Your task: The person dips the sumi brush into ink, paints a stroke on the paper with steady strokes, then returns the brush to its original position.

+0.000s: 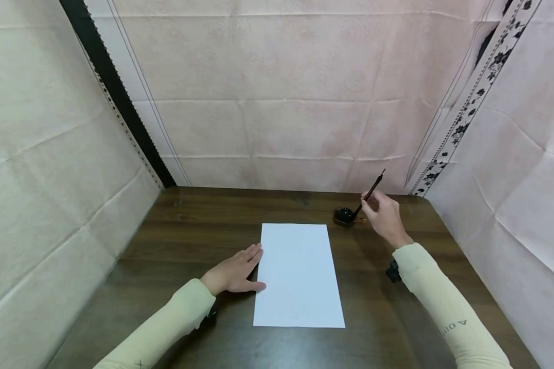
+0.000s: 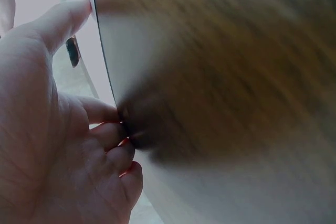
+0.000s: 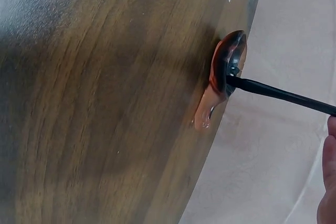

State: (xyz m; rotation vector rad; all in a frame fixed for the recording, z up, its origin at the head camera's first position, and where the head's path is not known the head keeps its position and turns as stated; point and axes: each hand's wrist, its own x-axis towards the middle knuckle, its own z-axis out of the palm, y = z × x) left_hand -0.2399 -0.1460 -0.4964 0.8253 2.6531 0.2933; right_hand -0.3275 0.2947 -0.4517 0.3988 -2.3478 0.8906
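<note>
A sheet of white paper (image 1: 300, 277) lies on the table. My left hand (image 1: 237, 270) rests at its left edge, fingers spread and fairly straight, with fingertips and thumb touching the paper. In the left wrist view the palm of the left hand (image 2: 58, 135) shows. To the right, my right hand (image 1: 385, 218) pinches the handle of a dark ink brush (image 1: 374, 185), which slants upward. The bristle end dips into a small spoon-shaped dish (image 3: 218, 72), reddish brown and translucent, with black ink inside. In the right wrist view only a few fingers (image 3: 329, 161) show.
The dark wood table (image 1: 203, 230) reaches back to a pale cloth backdrop (image 1: 300, 102). More cloth (image 1: 51, 179) hangs on the left and right sides. The dish stands behind and right of the paper's far right corner, near the table's back edge.
</note>
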